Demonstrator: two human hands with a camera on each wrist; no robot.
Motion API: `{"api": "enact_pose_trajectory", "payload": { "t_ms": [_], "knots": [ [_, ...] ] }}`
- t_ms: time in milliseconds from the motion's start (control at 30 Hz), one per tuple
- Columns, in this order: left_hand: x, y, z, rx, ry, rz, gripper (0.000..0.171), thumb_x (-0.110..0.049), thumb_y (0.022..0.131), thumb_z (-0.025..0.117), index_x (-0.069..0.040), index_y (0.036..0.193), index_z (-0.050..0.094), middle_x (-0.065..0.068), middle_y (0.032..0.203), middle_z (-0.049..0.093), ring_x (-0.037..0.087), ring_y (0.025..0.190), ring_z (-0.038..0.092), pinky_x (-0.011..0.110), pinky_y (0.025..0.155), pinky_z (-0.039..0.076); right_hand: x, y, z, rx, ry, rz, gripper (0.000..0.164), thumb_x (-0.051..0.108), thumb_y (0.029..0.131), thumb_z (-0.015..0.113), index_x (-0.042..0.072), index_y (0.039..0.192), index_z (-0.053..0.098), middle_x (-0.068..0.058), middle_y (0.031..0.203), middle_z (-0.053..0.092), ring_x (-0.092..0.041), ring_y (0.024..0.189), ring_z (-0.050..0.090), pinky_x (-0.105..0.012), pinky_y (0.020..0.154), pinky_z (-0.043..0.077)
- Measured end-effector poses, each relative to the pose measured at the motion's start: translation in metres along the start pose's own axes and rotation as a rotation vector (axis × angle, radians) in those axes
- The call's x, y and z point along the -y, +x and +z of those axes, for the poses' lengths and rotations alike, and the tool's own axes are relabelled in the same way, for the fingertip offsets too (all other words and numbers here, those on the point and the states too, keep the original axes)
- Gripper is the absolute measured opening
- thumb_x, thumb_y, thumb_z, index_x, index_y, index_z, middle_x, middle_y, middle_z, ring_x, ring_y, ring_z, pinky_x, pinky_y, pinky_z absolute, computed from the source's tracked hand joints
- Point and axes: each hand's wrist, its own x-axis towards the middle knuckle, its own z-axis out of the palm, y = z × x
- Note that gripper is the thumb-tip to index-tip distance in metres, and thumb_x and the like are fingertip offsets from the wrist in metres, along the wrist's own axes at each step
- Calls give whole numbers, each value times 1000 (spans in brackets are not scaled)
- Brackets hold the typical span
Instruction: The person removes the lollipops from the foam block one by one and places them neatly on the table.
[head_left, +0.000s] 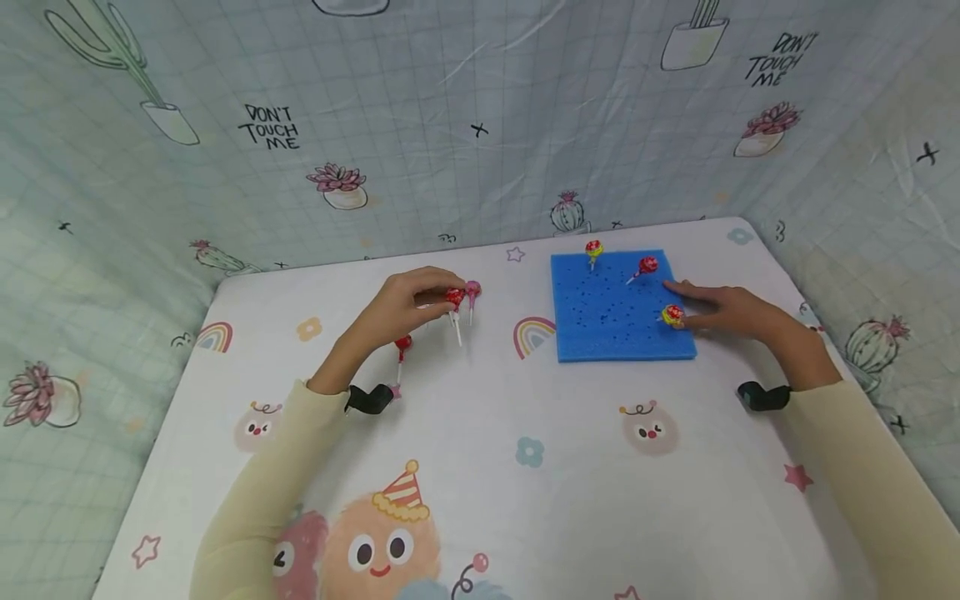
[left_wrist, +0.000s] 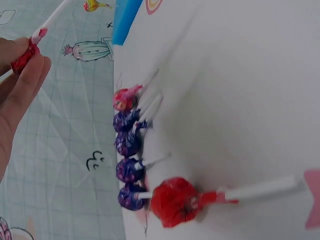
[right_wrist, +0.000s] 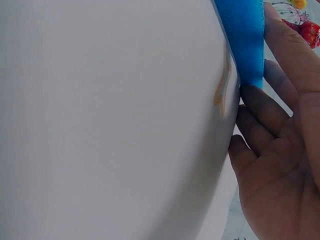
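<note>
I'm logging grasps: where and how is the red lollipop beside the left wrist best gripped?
Probably pinch the red lollipop by its round head, coming from above: it lies on the table with its stick pointing toward the viewer, so this leaves the stick free.

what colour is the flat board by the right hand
Blue, dotted with small dark specks; the board shows best in the head view.

Soft shadows cross the table (head_left: 465, 408); left-wrist view looks blurry.
</note>
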Motion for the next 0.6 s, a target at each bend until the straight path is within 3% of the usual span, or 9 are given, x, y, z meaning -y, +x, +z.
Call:
{"api": "enact_pose_trajectory", "payload": {
  "t_ms": [233, 500, 600],
  "knots": [
    [3, -7, -11, 0, 87, -59, 32, -4, 94, 73, -9, 126, 71, 6, 124, 69, 18, 105, 68, 32, 92, 57, -1, -1, 1, -9, -15, -4, 91, 57, 92, 68, 18, 162, 25, -29, 163, 19, -60, 145, 13, -79, 109, 19],
    [5, -8, -18, 22, 93, -70, 30, -5, 92, 75, -4, 123, 72, 8, 119, 71, 18, 98, 70, 29, 89, 58, 0, -2, 2, -18, -6, 1, 90, 57, 92, 68, 18, 162, 25, -29, 163, 19, -60, 145, 14, -78, 109, 20],
    [4, -8, -20, 25, 106, -78, 31, -5, 92, 75, -5, 123, 72, 7, 120, 72, 18, 98, 70, 34, 88, 58, 3, -2, 2, -22, -9, 5, 90, 56, 92, 68, 17, 162, 26, -29, 162, 19, -60, 145, 14, -79, 109, 20]
  ]
}}
